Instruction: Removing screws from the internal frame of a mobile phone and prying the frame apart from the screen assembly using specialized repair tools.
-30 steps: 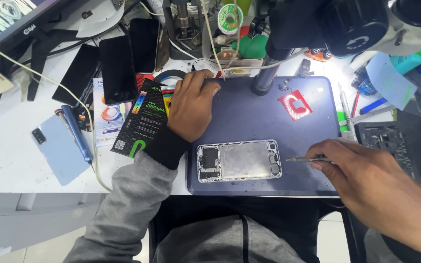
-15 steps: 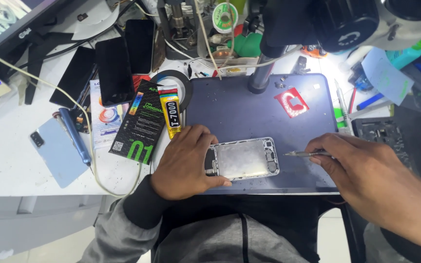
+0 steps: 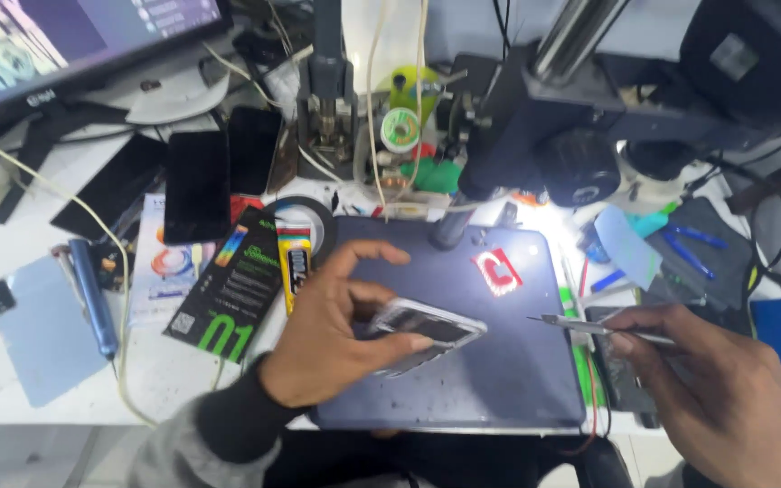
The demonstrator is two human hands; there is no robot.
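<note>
One phone frame (image 3: 427,330), tilted, left-to-right.

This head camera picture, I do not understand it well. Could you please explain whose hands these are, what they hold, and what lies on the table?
The camera sits on a person's head and looks down at a cluttered repair bench. The left hand lifts an opened phone frame, tilted, above a dark blue work mat. The right hand holds thin metal tweezers. A microscope stands behind the mat. To the left lie dark phones, a black and green package and a pale blue back cover.
</note>
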